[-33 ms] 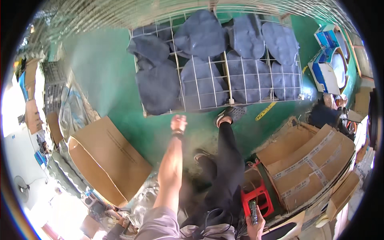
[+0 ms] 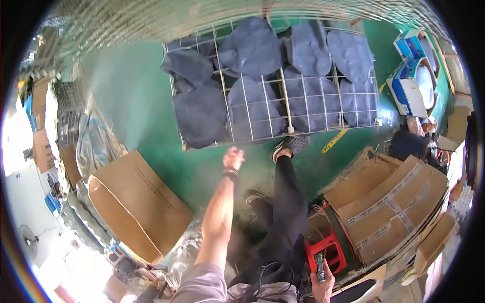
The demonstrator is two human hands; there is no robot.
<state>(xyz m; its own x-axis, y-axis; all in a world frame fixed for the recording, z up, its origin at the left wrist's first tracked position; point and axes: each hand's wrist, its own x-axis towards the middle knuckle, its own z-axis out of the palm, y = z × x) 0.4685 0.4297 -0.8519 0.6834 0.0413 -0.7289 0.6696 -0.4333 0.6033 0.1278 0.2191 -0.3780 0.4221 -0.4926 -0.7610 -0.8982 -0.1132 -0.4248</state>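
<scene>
My left hand [image 2: 233, 158] is stretched forward over the green floor, just short of the near edge of a wire rack [image 2: 290, 130]. It touches nothing that I can see, and its fingers are blurred by motion. In the rack's compartments sit several dark blue-grey, rounded, sheet-like pieces [image 2: 252, 48]. Low on the right, my right hand [image 2: 324, 286] is closed around a red frame-shaped tool with a dark grip part [image 2: 326, 252]; it looks like a tape dispenser. Part of that hand is cut off by the lower edge.
A large open cardboard box [image 2: 144, 197] lies to my left, beside crumpled clear plastic [image 2: 186, 255]. Taped cardboard [image 2: 386, 207] stands close on my right. Blue and white boxes [image 2: 408, 88] are at the far right. My shod foot [image 2: 290, 146] is near the rack.
My left hand has shifted slightly to the right, still short of the rack. My right hand keeps its hold on the red tool. The view has tilted very slightly.
</scene>
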